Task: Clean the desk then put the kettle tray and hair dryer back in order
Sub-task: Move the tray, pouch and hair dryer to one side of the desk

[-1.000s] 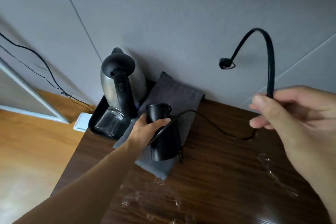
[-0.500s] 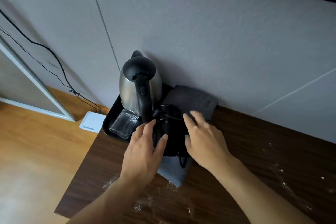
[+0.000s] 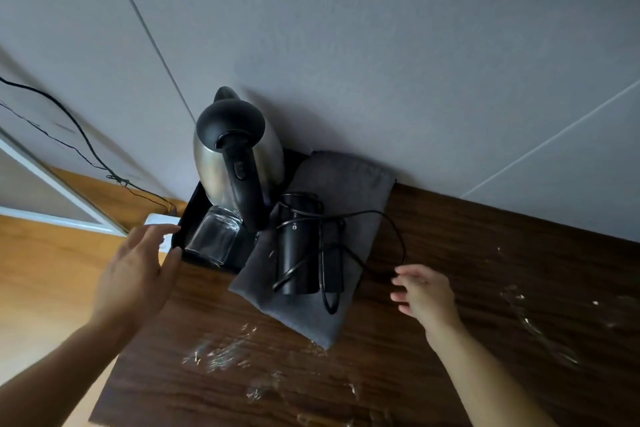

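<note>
Wet-streaked wooden tabletop (image 3: 485, 253): the left hand (image 3: 138, 263), spread and empty, is at the near-left corner of the kettle tray (image 3: 189, 204). The right hand (image 3: 426, 291), relaxed and empty, hovers right of the hair dryer (image 3: 299, 246), which lies pointing away on a grey pouch (image 3: 349, 184).

Grey panelled wall (image 3: 381, 45) in dim light, light wooden floor (image 3: 41, 288) lower left, a white-framed panel (image 3: 34, 191) above it

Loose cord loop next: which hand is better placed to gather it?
Right. The right hand hovers open beside the cord loop; the left hand is at the tray edge, on the far side of the hair dryer.
</note>
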Available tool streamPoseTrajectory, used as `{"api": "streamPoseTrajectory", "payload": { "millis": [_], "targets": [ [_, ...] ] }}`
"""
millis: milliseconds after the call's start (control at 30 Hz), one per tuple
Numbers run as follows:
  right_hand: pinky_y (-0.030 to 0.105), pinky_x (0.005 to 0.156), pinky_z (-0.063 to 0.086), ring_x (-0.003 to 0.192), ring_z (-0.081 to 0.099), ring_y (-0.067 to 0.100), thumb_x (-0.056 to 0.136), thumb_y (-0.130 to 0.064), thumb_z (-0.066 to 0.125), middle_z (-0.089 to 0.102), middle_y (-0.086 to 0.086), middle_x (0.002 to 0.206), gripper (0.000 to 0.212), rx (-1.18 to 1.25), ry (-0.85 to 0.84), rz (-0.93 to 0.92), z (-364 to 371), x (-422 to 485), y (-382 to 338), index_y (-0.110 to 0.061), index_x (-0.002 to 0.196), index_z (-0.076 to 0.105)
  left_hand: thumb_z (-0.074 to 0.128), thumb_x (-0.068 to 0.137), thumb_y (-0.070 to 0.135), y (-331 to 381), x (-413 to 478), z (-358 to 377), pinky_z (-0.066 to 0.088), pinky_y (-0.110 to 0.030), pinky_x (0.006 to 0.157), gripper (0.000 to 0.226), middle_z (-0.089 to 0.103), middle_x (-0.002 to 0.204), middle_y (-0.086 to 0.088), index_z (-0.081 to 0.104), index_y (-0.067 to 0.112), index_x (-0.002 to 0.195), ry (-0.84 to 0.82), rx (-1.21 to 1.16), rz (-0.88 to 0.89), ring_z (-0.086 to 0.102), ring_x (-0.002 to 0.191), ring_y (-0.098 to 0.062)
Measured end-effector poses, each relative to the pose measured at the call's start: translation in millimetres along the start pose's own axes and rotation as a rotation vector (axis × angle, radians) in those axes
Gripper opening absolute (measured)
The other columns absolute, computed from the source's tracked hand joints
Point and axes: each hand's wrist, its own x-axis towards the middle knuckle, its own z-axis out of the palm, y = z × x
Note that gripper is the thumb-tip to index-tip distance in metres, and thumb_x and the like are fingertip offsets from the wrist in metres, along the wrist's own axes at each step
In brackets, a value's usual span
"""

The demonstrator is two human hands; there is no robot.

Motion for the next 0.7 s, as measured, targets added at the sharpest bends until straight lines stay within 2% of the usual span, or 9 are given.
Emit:
{"api": "streamPoseTrajectory", "payload": {
  "millis": [133,233,300,367,467,567,633,700],
  "targets": [
    [0.03,0.064,0.058,0.078,0.076,0.015,0.094,-0.015,0.065,0.075,0.002,0.099,0.018,-0.048,-0.186,-0.012,34,12,-6,-0.021,0.11,0.071,0.061,0.094,0.018,-21,35,5,0.05,-0.052,0.088,0.041,0.062,0.126,-0.019,0.056,0.014,0.134,-0.078,0.082,-0.053,0.061,0.11,-0.043],
    [0.039,0.073,0.063,0.08,0.075,0.017,0.088,-0.012,0.067,0.076,0.001,0.091,0.024,-0.098,-0.198,-0.06,44,16,-10,-0.028,0.106,0.067,0.06,0.096,0.017,-18,58,8,0.048,-0.047,0.093,0.042,0.065,0.129,-0.018,0.057,0.009,0.137,-0.222,0.048,-0.078,0.062,0.114,-0.041],
    [0.041,0.077,0.064,0.078,0.075,0.016,0.086,-0.014,0.069,0.077,0.0,0.085,0.026,-0.172,-0.186,-0.107,46,18,-9,-0.03,0.106,0.066,0.063,0.094,0.015,-13,69,8,0.049,-0.042,0.088,0.04,0.07,0.123,-0.012,0.062,0.016,0.134,-0.283,0.016,-0.079,0.065,0.108,-0.039],
    [0.033,0.069,0.062,0.072,0.074,0.013,0.088,-0.016,0.071,0.076,-0.001,0.082,0.022,-0.224,-0.175,-0.16,47,19,-7,-0.027,0.106,0.065,0.067,0.089,0.013,-13,76,9,0.052,-0.039,0.084,0.043,0.074,0.114,-0.007,0.065,0.024,0.13,-0.298,0.008,-0.06,0.068,0.1,-0.034],
    [0.018,0.053,0.053,0.067,0.073,0.012,0.092,-0.011,0.068,0.074,0.0,0.083,0.014,-0.242,-0.152,-0.218,50,18,-6,-0.021,0.102,0.066,0.072,0.083,0.01,-21,85,14,0.054,-0.042,0.09,0.056,0.076,0.106,-0.001,0.06,0.031,0.133,-0.328,0.026,-0.056,0.069,0.098,-0.028],
    [0.032,0.061,0.062,0.069,0.074,0.018,0.092,-0.008,0.063,0.074,0.002,0.082,0.015,-0.276,-0.108,-0.243,55,22,-4,-0.023,0.091,0.064,0.073,0.078,0.005,-28,92,21,0.056,-0.043,0.088,0.072,0.075,0.103,-0.001,0.051,0.033,0.141,-0.311,0.041,-0.038,0.068,0.093,-0.026],
    [0.041,0.066,0.064,0.07,0.074,0.022,0.091,-0.008,0.062,0.074,0.004,0.085,0.016,-0.288,-0.101,-0.224,58,26,-3,-0.024,0.091,0.065,0.073,0.078,0.003,-29,97,25,0.054,-0.039,0.084,0.064,0.075,0.099,-0.003,0.058,0.025,0.135,-0.315,0.057,-0.037,0.065,0.084,-0.024],
    [0.043,0.066,0.064,0.072,0.074,0.023,0.089,-0.009,0.062,0.074,0.005,0.088,0.018,-0.308,-0.122,-0.207,58,30,-2,-0.023,0.1,0.066,0.074,0.077,0.003,-26,102,26,0.051,-0.034,0.076,0.047,0.074,0.092,-0.002,0.068,0.018,0.121,-0.349,0.071,-0.076,0.063,0.08,-0.022]
  ]
}}
